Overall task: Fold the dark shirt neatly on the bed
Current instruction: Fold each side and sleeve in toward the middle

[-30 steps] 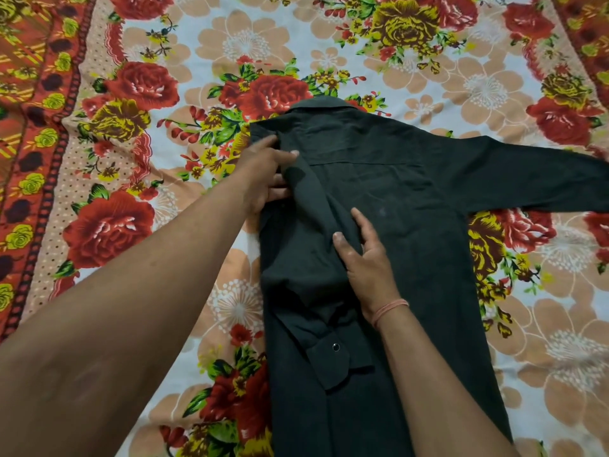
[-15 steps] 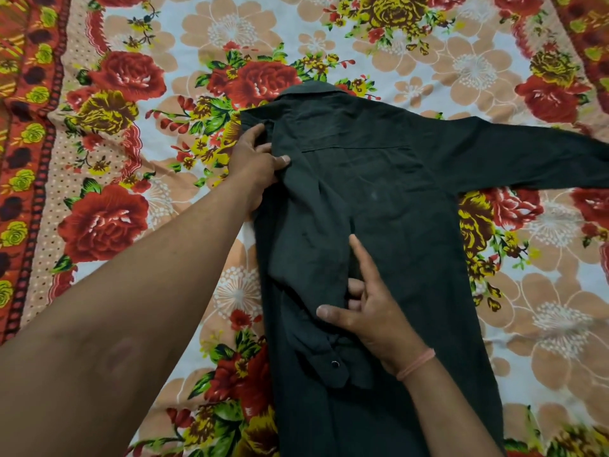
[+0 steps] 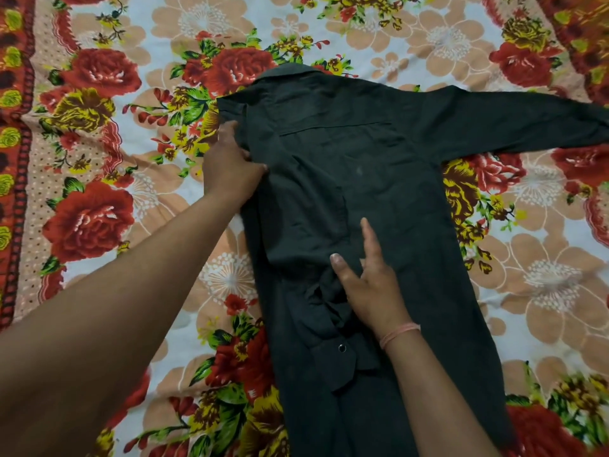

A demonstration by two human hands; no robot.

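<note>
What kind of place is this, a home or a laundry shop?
Most likely a bedroom at home. The dark shirt lies spread on a soft surface covered by a floral bedsheet with a red patterned border. No shop fittings show.

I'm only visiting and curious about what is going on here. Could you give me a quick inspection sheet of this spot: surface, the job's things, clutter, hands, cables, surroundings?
Surface: floral bedsheet, fills the whole view.
Job's things: dark shirt lies on the sheet, collar away from the person; folded sleeve lies over the body; outstretched sleeve not yet folded.
Clutter: nothing seen.
Hands: left hand grips the shirt's shoulder edge; right hand rests on the folded sleeve, index finger straight, pink wristband on the wrist.
Cables: nothing seen.
Surroundings: nothing seen beyond the bedsheet.
</note>
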